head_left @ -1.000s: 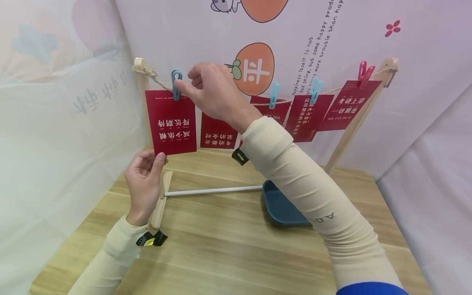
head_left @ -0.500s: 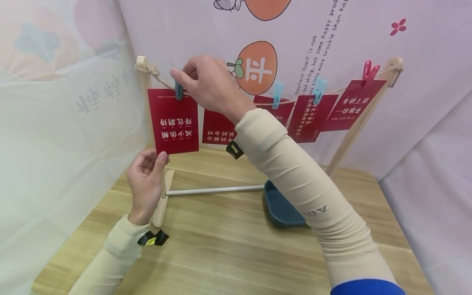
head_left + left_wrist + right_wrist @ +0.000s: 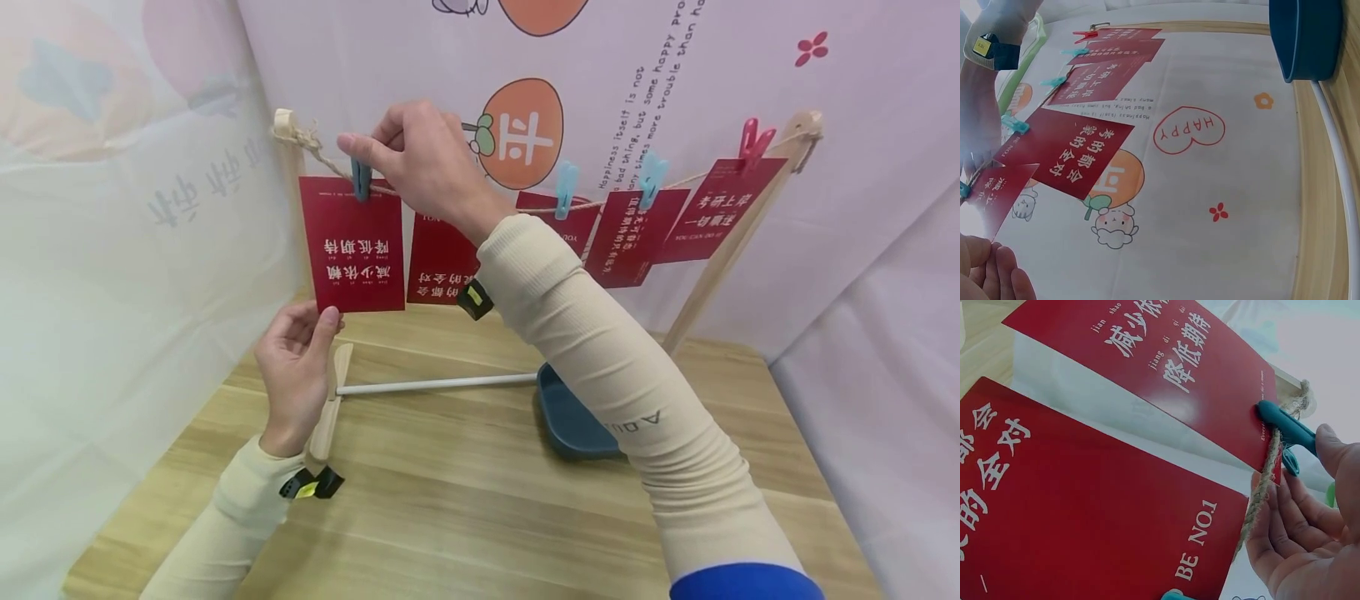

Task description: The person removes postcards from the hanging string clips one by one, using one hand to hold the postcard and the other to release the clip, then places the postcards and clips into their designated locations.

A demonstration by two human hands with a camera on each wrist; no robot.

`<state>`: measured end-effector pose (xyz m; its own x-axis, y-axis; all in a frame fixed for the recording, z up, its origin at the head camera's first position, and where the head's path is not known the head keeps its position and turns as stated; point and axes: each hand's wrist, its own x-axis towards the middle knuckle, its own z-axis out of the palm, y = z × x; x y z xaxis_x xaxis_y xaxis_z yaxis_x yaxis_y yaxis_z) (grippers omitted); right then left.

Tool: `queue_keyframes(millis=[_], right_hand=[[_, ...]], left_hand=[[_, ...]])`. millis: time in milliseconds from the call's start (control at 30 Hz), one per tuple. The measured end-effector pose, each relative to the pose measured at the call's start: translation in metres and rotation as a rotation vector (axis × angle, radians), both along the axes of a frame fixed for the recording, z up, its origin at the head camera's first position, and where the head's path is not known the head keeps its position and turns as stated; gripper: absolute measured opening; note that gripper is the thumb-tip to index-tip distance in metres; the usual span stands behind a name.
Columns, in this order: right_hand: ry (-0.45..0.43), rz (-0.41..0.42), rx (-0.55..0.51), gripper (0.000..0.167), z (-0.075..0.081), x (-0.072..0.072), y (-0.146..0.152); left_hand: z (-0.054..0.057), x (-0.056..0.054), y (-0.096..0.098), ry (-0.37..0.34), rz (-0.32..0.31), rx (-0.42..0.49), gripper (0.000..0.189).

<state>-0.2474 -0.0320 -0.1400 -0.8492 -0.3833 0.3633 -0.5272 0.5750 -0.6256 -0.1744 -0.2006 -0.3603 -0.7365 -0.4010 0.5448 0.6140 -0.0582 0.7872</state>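
Note:
My left hand [image 3: 295, 367] pinches the lower left corner of a red card [image 3: 354, 250] printed with white characters. In the left wrist view, thumb and fingers meet at that card's corner. My right hand [image 3: 435, 162] pinches a dark teal clothespin [image 3: 1288, 428] at the top of the same card. The right wrist view shows the thumb on the pin's handle end, the other fingers curled behind it, and the pin's nose over both the card's edge and the twine [image 3: 1259, 500]. A neighbouring red card [image 3: 1104, 494] hangs from this twine, its clothespin hidden by my right hand in the head view.
Light blue clothespins [image 3: 566, 192] and a pink one [image 3: 753, 146] hold more red cards [image 3: 637, 237] along the twine. Wooden posts [image 3: 708, 275] carry it at both ends. A blue tray [image 3: 573, 421] and white rod [image 3: 438, 384] lie on the wooden table [image 3: 450, 517], before a printed cloth.
My right hand shifts slightly left and up, its thumb going from the clothespin's side to its upper end. My left hand keeps its hold on the card's corner.

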Motion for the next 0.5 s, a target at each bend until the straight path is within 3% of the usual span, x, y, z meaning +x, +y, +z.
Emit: queue_keyframes(millis=[500], right_hand=[[0.165, -0.005, -0.013, 0.027, 0.0012, -0.0025, 0.0058]], left_hand=[[-0.0019, -0.0005, 0.0003, 0.014, 0.001, 0.011, 0.008]])
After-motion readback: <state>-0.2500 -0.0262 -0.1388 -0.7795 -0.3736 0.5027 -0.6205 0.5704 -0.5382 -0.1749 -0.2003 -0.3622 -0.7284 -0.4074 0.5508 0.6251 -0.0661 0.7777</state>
